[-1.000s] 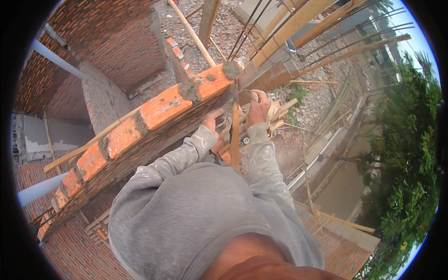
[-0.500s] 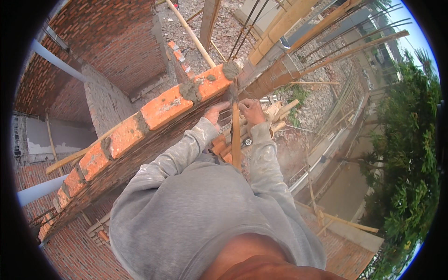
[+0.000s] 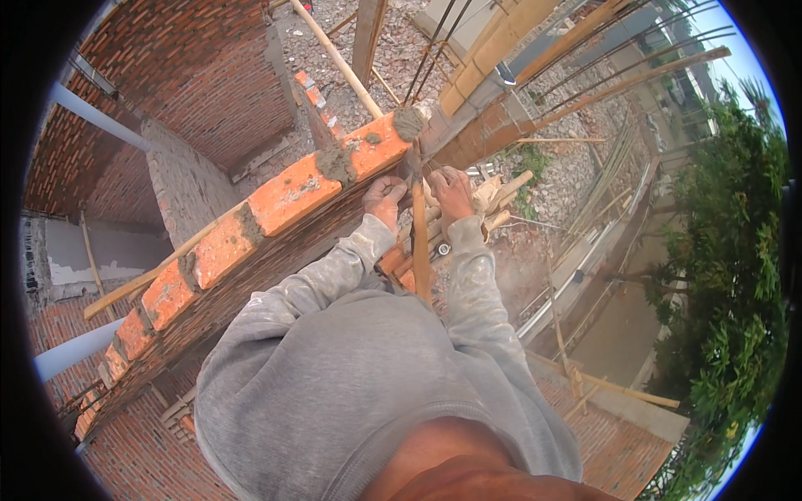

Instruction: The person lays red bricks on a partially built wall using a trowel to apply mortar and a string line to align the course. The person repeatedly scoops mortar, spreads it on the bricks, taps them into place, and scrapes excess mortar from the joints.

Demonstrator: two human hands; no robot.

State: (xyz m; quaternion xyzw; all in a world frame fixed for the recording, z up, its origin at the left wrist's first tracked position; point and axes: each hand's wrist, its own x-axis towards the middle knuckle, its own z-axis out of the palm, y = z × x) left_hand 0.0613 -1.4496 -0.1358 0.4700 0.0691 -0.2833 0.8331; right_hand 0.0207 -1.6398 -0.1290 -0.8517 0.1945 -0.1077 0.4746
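Both my hands are raised at the end of a brick wall (image 3: 294,200), one on each side of an upright wooden batten (image 3: 421,250). My left hand (image 3: 384,200) is beside the wall's face, its fingers curled close to the batten. On the other side, my right hand (image 3: 452,194) has thumb and fingers pinched together. Whatever thin thing either hand grips is too small to make out. Orange bricks form the top course, with wet grey mortar (image 3: 336,165) in the joints and another dab (image 3: 408,123) at the end nearest my hands.
A formwork board (image 3: 480,138) and steel bars (image 3: 439,46) rise beyond the wall's end. Cut timber poles (image 3: 508,194) and loose bricks (image 3: 401,265) lie below my hands. A long pole (image 3: 167,257) runs behind the wall. Trees (image 3: 718,292) stand at the right.
My left hand has turned slightly and its fingers have curled in more. My right hand has shifted only a little, staying beside the batten. The view has tilted slightly.
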